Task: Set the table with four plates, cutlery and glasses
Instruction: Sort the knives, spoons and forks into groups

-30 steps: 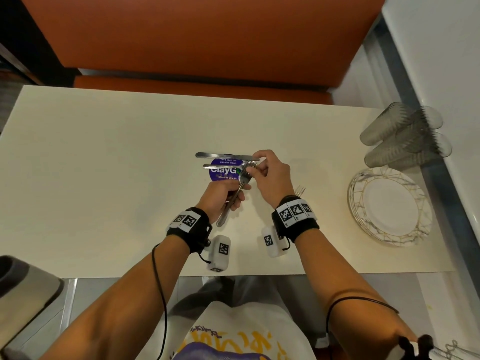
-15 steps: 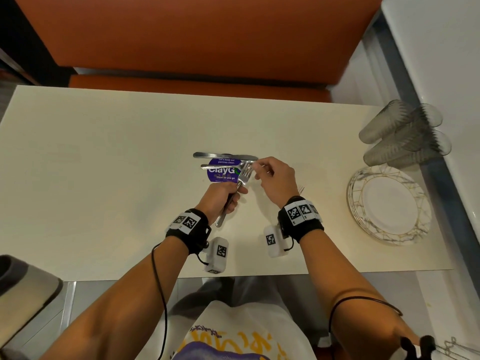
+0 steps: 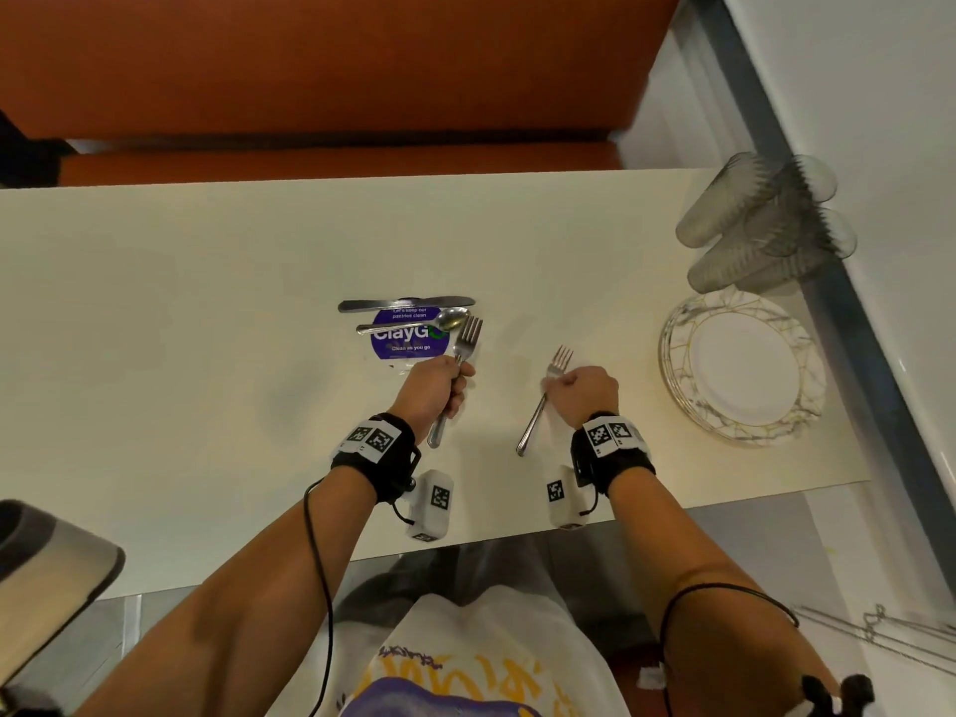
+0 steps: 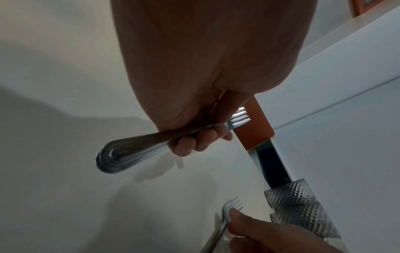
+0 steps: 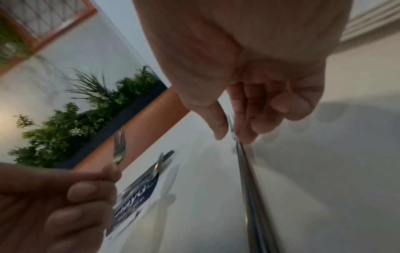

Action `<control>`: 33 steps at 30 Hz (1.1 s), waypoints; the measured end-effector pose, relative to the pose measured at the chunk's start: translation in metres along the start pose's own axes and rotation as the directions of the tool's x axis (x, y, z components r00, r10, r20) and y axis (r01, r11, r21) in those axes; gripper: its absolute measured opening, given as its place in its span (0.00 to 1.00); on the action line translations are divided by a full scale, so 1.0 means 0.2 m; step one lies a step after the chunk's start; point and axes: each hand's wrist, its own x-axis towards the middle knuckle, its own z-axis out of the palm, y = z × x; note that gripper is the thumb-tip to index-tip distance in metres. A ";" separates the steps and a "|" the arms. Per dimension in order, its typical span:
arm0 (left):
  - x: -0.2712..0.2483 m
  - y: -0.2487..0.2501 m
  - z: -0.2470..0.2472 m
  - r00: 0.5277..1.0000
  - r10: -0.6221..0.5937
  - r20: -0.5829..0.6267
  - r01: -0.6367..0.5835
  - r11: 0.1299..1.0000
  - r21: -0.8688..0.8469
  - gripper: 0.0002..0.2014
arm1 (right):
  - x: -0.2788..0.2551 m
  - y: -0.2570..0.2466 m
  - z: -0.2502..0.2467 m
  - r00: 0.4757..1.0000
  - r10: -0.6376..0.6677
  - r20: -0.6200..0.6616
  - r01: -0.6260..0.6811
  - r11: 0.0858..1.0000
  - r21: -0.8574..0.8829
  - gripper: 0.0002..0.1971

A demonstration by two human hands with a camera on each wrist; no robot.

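Note:
My left hand (image 3: 434, 390) grips a metal fork (image 3: 463, 349) by its handle, tines pointing away, just right of a purple sticker (image 3: 401, 336). In the left wrist view the fork's handle (image 4: 138, 147) sticks out below my curled fingers. My right hand (image 3: 582, 393) pinches a second fork (image 3: 543, 401) near its neck, its handle slanting toward the table's near edge. A knife (image 3: 403, 304) and a spoon (image 3: 414, 323) lie on the sticker. A stack of plates (image 3: 745, 367) sits at the right, with several textured glasses (image 3: 760, 225) behind it.
The cream table (image 3: 181, 328) is bare on the left half. An orange bench (image 3: 320, 69) runs along the far side. A white wall and ledge (image 3: 879, 147) border the right. A grey object (image 3: 46, 571) shows at the lower left.
My hands have parted. The right hand moved to the right away from the sticker and now holds a second fork, while the left hand keeps its fork by the sticker.

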 end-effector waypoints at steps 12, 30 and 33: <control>0.04 0.05 0.05 0.998 0.063 0.005 -0.063 0.994 0.089 0.15 | 0.02 -0.05 0.06 0.996 -0.023 0.083 0.013 0.994 0.110 0.10; -0.04 0.10 0.06 1.000 0.017 0.015 -0.014 0.987 -0.161 0.15 | -0.18 -0.39 0.15 0.976 -0.218 -0.022 0.208 0.890 0.405 0.03; -0.04 0.10 0.05 0.999 0.027 0.025 -0.022 0.978 -0.205 0.14 | -0.19 -0.38 0.16 0.981 -0.191 -0.025 0.185 0.896 0.405 0.07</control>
